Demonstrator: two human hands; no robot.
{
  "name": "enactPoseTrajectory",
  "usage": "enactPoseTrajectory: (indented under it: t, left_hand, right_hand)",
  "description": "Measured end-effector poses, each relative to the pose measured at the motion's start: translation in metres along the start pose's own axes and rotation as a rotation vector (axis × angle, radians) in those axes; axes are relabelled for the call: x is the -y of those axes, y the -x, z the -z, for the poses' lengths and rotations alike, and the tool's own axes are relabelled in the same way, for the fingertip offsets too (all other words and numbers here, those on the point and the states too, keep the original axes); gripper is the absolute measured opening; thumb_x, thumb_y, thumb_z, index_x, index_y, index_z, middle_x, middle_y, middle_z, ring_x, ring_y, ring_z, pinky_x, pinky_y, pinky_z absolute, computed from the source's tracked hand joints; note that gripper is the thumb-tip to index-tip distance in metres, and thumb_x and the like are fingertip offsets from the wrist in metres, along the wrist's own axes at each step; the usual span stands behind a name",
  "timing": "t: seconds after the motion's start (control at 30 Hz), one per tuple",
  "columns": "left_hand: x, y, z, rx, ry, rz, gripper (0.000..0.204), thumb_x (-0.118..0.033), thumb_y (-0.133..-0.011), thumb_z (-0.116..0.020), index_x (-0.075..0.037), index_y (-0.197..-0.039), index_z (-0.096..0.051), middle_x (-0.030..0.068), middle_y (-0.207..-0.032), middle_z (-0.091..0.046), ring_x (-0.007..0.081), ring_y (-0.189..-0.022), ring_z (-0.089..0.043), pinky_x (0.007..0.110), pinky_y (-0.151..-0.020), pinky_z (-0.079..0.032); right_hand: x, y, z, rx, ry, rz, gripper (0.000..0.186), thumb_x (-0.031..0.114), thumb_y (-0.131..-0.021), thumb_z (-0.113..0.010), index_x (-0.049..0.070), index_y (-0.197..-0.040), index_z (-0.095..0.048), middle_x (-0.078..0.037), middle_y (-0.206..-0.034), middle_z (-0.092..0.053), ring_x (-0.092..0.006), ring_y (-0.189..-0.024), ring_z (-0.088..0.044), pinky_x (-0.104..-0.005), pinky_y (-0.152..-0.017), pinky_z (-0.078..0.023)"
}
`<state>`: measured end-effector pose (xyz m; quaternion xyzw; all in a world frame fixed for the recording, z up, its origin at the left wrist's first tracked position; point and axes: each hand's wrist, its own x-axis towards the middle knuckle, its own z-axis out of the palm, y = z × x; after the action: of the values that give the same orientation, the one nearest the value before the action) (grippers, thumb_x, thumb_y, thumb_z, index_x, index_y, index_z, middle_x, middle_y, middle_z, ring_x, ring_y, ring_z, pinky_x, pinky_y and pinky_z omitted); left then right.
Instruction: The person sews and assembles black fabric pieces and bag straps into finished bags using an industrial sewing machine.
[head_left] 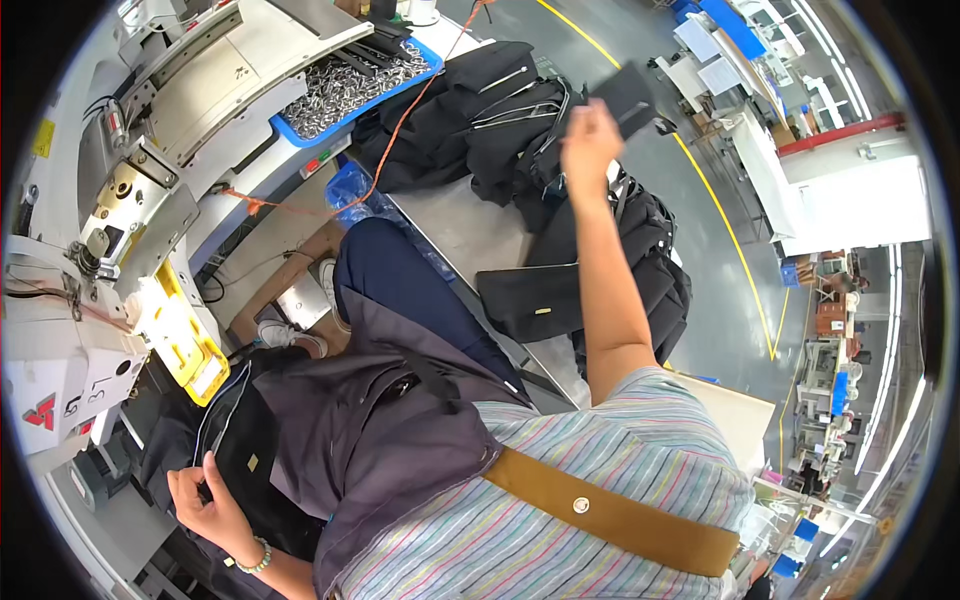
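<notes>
- Right hand (592, 145): raised at full reach, fingers closed up on a flat black panel (628, 98); both blurred, exact grip unclear.
- Black panel: up off the bench, above the far end of the black pile, floor behind it in view.
- Left hand (212, 512): low at left, fingers half curled, thumb standing apart. Can't tell if it has hold of the cloth.
- Bead bracelet (262, 556) on the left wrist.
- Black fabric piece (262, 425): just beside the left hand, pale edging, small tag; near the lit yellow machine part (205, 372).
- Black pouch (530, 300): on the bench (455, 220), below the right forearm, small yellowish tag.
- Black pile (450, 95): heaped along the bench, zips showing.
- Blue tray (437, 62): beyond, heaped with small metal pieces (340, 95).
- Orange cord (386, 150): strung in front of the tray.
</notes>
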<state>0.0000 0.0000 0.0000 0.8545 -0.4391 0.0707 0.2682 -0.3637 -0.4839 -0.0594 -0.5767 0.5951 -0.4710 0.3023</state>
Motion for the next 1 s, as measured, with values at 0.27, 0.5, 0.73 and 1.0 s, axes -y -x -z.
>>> enactPoseTrajectory:
  t: [0.27,0.5,0.73,1.0]
  left_hand:
    - [-0.041,0.005,-0.012,0.095,0.19,-0.116,0.023,-0.002,-0.084,-0.071,0.0,-0.071,-0.052,0.011,-0.065,-0.042,0.027,-0.062,-0.04,0.039,-0.057,-0.032]
    - [-0.083,0.016,-0.036,0.245,0.149,-0.443,0.035,-0.014,-0.072,-0.084,-0.004,-0.065,-0.052,0.0097,-0.062,-0.048,0.0289,-0.061,-0.046,0.041,-0.057,-0.038]
    - [-0.05,-0.001,-0.01,0.428,0.304,-0.495,0.037,-0.032,-0.072,-0.08,-0.006,-0.062,-0.055,0.0061,-0.071,-0.053,0.0288,-0.07,-0.049,0.042,-0.068,-0.04]
    - [-0.055,-0.01,-0.048,0.664,0.599,-0.894,0.042,-0.036,-0.079,-0.08,-0.009,-0.059,-0.054,0.004,-0.063,-0.05,0.0244,-0.068,-0.052,0.039,-0.066,-0.042]
  right_hand:
    - [0.024,0.172,-0.108,1.18,-0.435,0.257,0.015,0.006,-0.094,-0.065,-0.001,-0.104,-0.073,-0.014,-0.109,-0.072,-0.0176,-0.086,-0.072,-0.0316,-0.075,-0.06]
    - [0.082,0.324,-0.176,2.25,-0.326,0.68,0.024,0.018,-0.078,-0.066,-0.006,-0.083,-0.065,-0.022,-0.076,-0.069,-0.0294,-0.068,-0.064,-0.0439,-0.065,-0.049]
    - [0.071,0.371,-0.173,2.241,-0.549,0.517,0.019,0.006,-0.08,-0.063,-0.007,-0.094,-0.062,-0.022,-0.089,-0.069,-0.0298,-0.081,-0.064,-0.0427,-0.072,-0.049]
    - [0.05,0.359,-0.171,2.524,-0.529,0.354,0.023,0.009,-0.087,-0.056,-0.006,-0.104,-0.062,-0.02,-0.098,-0.069,-0.031,-0.093,-0.065,-0.0388,-0.089,-0.05]
